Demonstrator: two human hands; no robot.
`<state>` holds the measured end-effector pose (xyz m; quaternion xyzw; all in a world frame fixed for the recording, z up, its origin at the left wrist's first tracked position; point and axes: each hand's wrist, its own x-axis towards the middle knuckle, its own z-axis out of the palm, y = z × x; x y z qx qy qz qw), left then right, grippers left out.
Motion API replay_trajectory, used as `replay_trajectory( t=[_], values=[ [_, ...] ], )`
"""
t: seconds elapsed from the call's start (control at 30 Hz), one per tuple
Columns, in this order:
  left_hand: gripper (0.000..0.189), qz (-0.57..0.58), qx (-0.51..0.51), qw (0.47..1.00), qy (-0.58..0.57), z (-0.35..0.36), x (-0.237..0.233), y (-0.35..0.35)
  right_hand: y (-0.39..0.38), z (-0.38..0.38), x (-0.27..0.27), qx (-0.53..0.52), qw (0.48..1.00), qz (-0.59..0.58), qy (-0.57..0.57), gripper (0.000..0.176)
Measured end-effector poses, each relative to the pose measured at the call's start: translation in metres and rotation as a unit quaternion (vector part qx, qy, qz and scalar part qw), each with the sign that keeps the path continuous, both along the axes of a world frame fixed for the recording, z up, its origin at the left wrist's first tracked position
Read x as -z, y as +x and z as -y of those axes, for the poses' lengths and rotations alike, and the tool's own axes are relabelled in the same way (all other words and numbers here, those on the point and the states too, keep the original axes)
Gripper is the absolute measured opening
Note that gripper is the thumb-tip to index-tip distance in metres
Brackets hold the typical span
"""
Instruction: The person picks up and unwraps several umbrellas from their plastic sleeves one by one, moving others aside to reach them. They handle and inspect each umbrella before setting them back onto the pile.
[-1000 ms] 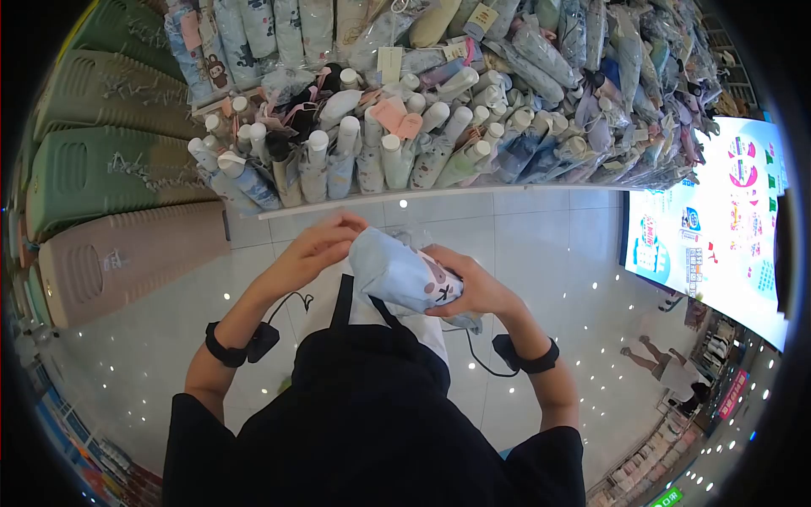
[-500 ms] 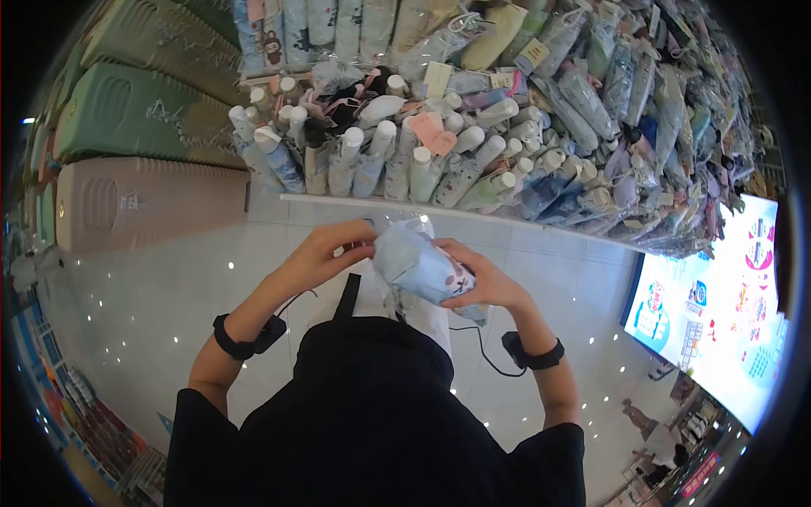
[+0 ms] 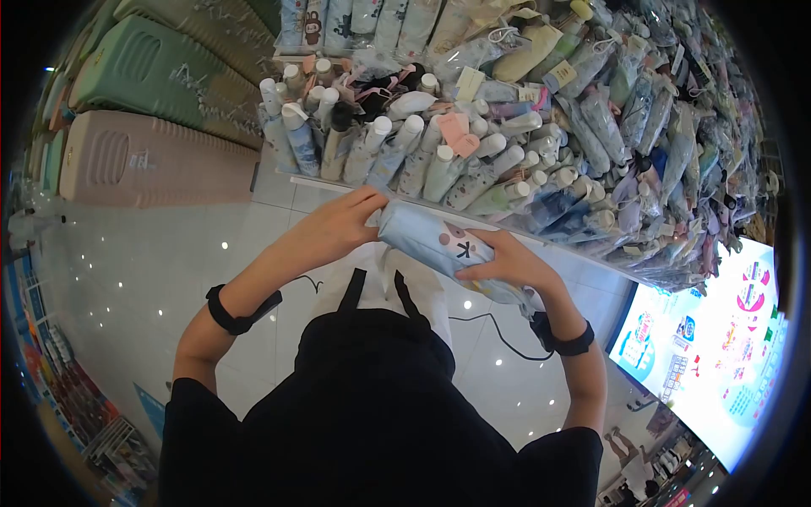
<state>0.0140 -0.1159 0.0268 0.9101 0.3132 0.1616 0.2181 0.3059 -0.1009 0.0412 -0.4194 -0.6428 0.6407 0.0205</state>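
Observation:
A light blue folded umbrella with a cartoon face print lies across the space between my hands, in front of the shelf edge. My right hand is wrapped round its right part, with fingers above and thumb below. At its left end, my left hand pinches the fabric edge, fingers pressed together. Past my right hand, a pale crumpled end of wrapping or cloth hangs toward my wrist.
A shelf full of wrapped umbrellas spans the top. Pink and green suitcases stand at the upper left. A bright screen is at the right. A person shows far off at the lower right.
The umbrella has turned from a bunched shape to a longer, straighter one, with its face print more visible. My left hand has moved up slightly; the view has shifted.

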Motion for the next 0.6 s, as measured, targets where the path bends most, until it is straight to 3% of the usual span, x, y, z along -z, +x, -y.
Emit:
replay_trajectory(
  t=[0.5, 0.6],
  values=[
    [0.014, 0.063, -0.12, 0.99, -0.048, 0.039, 0.023, -0.016, -0.024, -0.01, 0.013, -0.082, 0.994, 0.062, -0.042, 0.06],
    [0.013, 0.003, -0.118, 0.982, -0.149, 0.053, 0.038, -0.023, -0.022, -0.001, 0.034, -0.081, 0.994, 0.034, -0.06, 0.059]
  ],
)
